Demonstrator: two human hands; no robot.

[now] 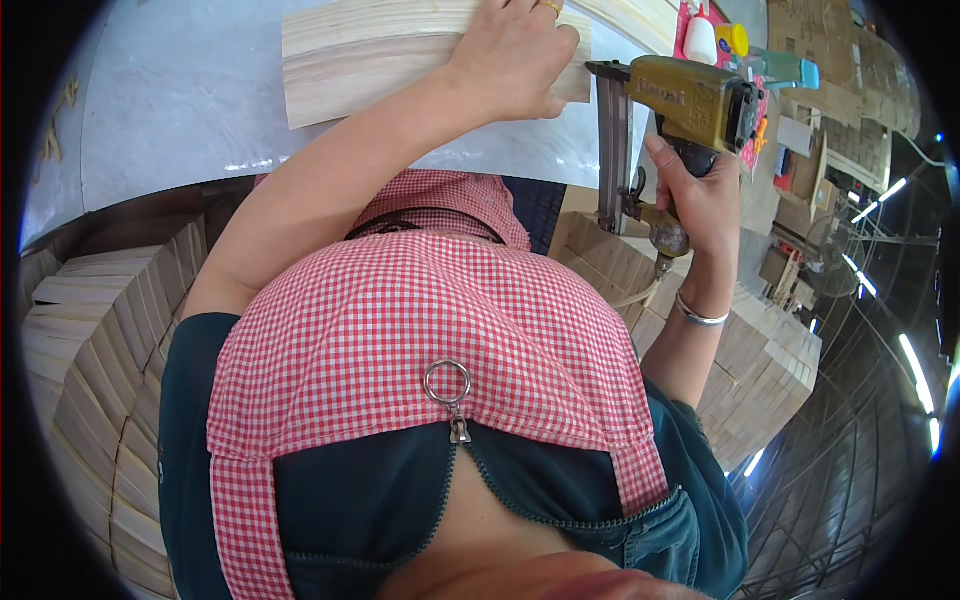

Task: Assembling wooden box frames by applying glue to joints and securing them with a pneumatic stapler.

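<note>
In my right hand [700, 195] is a pneumatic nail gun [685, 100], brassy on top with a dark grip and a long grey magazine. My fingers wrap its handle, and its nose points left, beside the right end of a pale wooden board [370, 75]. An air hose fitting hangs below the grip. My left hand [515, 55] bears on the board near that right end, with its fingers curled and partly cut off by the upper edge of the picture. The board lies on a table with a shiny pale grey top [190, 90].
At the table's far right stand a white squeeze bottle [701, 40] with a red tip, a yellow container [733, 40] and a clear bluish container [790, 70]. Stacked wooden pieces [90, 330] fill the left side below the table; more stacked wood [760, 350] stands at right.
</note>
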